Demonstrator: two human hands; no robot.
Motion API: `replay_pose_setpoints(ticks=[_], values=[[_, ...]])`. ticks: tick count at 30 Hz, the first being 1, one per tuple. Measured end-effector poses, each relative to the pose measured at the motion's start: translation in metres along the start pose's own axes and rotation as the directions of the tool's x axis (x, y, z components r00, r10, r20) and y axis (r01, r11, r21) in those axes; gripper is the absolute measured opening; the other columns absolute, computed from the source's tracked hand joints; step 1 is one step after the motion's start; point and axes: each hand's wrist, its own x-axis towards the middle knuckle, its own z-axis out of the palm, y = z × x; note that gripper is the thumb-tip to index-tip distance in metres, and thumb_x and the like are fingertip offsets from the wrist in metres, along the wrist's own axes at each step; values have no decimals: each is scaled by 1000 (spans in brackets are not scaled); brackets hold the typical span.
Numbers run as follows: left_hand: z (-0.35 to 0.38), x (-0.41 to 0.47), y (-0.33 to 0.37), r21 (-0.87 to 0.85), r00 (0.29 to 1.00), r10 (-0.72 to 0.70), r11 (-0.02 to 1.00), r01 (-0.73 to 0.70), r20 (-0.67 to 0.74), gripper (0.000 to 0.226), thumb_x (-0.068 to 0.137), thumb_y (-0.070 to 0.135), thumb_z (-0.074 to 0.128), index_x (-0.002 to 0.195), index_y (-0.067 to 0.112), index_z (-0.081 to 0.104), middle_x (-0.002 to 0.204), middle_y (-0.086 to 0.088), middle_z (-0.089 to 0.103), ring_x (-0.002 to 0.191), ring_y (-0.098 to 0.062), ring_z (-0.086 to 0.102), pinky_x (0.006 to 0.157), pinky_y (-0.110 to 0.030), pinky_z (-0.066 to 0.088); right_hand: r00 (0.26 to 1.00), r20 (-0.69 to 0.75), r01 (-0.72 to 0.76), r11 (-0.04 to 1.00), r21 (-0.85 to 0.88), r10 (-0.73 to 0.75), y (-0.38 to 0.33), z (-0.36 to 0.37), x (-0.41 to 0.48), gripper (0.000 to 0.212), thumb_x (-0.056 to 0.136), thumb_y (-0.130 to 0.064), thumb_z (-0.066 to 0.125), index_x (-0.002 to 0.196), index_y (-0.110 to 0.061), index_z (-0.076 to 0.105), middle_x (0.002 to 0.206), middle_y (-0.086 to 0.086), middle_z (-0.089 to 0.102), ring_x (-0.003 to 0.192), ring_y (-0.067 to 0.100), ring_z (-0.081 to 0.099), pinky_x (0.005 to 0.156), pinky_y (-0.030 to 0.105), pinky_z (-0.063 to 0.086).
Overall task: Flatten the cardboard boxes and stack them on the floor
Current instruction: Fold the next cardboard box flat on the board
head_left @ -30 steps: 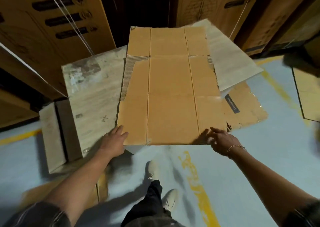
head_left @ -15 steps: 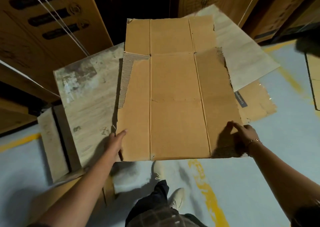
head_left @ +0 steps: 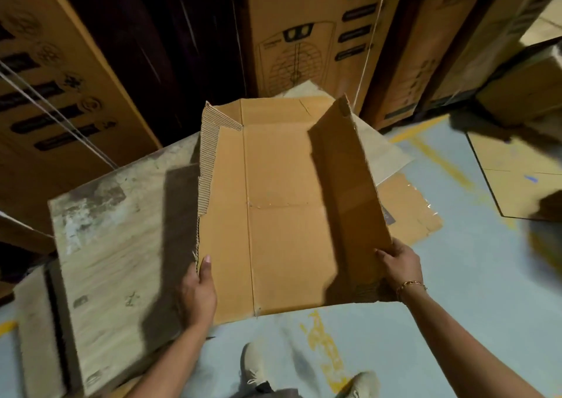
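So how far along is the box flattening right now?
Done: pale, worn flattened cardboard sheets lie overlapped on the blue-grey floor. In hand: the left hand and right hand grip an opened brown cardboard box sheet, its right side panel folded upright. Left: press that panel flat and lay the sheet on the pile.

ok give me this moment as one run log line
cardboard sheet: held above floor stack | left hand: grips its left edge | right hand: grips right panel, tilted up
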Motion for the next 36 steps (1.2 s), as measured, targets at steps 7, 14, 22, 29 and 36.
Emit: replay_pose_setpoints(ticks=[7, 14, 22, 29, 36], values=[[81, -75, 123, -172, 990, 137, 976, -137, -15, 50, 94, 58, 46, 71, 13, 49, 73, -15, 61, 72, -37, 56, 65, -42, 44, 976, -172, 124, 990, -59, -133, 32, -175, 45, 29, 87, -17, 64, 116, -20, 68, 106, 9, 72, 94, 30, 65, 85, 49, 55], [172, -147, 223, -235, 970, 225, 952, -199, 91, 53, 96, 53, 47, 70, 8, 44, 63, -8, 53, 66, -35, 53, 59, -39, 39, 943, -303, 136, 991, -15, -135, 69, -323, 74, 22, 87, -19, 68, 109, -22, 70, 92, 3, 71, 86, 25, 66, 79, 42, 56], [268, -182, 311, -254, 954, 252, 945, -207, 162, 43, 100, 42, 49, 71, 10, 48, 63, -3, 54, 69, -32, 55, 56, -34, 33, 917, -386, 86, 995, -49, -98, 100, -411, 155, 25, 84, -25, 70, 109, -25, 71, 93, 4, 73, 86, 26, 67, 78, 42, 57], [376, -174, 361, -173, 973, 161, 976, -131, 168, 44, 99, 46, 48, 72, 12, 46, 72, -10, 61, 74, -34, 56, 62, -38, 41, 943, -328, 33, 997, -72, -55, 115, -445, 279, 37, 88, -28, 69, 124, -22, 65, 107, 7, 70, 90, 27, 66, 82, 47, 58], [462, -183, 397, -124, 980, 50, 992, -26, 194, 39, 98, 47, 48, 90, 14, 67, 85, -10, 69, 84, -32, 62, 74, -40, 52, 979, -200, -62, 986, -157, 29, 124, -472, 388, 45, 94, -26, 63, 137, -17, 55, 121, 13, 65, 103, 34, 63, 90, 53, 54]])
